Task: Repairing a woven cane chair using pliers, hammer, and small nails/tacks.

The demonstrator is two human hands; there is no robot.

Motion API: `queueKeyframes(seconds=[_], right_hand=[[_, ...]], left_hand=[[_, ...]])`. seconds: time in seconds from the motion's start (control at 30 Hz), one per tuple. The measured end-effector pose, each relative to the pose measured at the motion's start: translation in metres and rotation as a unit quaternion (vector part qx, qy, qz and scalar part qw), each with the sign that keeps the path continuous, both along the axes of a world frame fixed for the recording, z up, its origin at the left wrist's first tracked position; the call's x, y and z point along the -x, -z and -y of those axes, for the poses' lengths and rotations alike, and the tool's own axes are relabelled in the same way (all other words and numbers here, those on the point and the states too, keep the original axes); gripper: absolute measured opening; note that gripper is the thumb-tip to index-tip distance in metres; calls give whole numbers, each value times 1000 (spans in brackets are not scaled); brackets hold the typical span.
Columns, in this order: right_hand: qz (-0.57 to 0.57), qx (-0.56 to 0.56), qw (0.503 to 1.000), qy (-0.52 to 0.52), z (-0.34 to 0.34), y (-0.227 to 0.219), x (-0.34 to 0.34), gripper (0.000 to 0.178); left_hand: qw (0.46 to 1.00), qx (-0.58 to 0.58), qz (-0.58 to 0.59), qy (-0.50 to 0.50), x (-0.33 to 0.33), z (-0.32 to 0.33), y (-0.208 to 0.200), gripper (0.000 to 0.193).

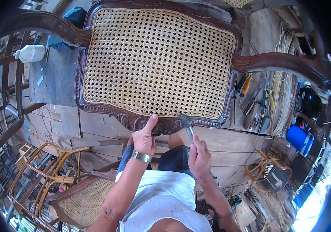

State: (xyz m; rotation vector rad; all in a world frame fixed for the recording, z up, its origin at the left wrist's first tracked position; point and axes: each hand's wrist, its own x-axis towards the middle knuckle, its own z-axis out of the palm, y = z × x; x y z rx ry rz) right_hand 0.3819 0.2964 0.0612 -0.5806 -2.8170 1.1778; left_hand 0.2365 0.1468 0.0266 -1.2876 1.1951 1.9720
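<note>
A dark carved wooden chair [96, 108] lies before me with its woven cane panel [159, 63] facing up. My left hand [145, 138] holds the carved lower rail, the thumb pressed on top near the cane's edge. Its other fingers are mostly hidden. In my right hand [199, 156] is a hammer [188, 129], gripped by its handle. The hammer's dark head lies over the rail at the cane's lower edge, right of my left thumb. Whether it touches the wood, I cannot tell.
A white plastic bottle [32, 53] stands at the left end of the bench. Pliers [245, 86] and other hand tools lie to the right, beside loose cane strands [283, 83]. Rattan chair frames [53, 174] crowd the lower left; a blue container [299, 138] is at far right.
</note>
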Motion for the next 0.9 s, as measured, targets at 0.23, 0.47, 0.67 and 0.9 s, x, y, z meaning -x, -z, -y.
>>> queueKeyframes(seconds=[0.23, 0.47, 0.67, 0.9], right_hand=[[-67, -13, 997, 29, 5, -22, 1, 53], [31, -10, 999, 18, 3, -20, 10, 43], [-65, -50, 996, 31, 6, -24, 4, 50], [16, -39, 999, 17, 10, -27, 9, 48]], left_hand=[[999, -22, -23, -1, -1, 3, 4, 47], [1000, 3, -3, 8, 0, 2, 1, 46], [1000, -21, -17, 1, -2, 3, 7, 45], [1000, -21, -22, -3, -2, 3, 2, 46]])
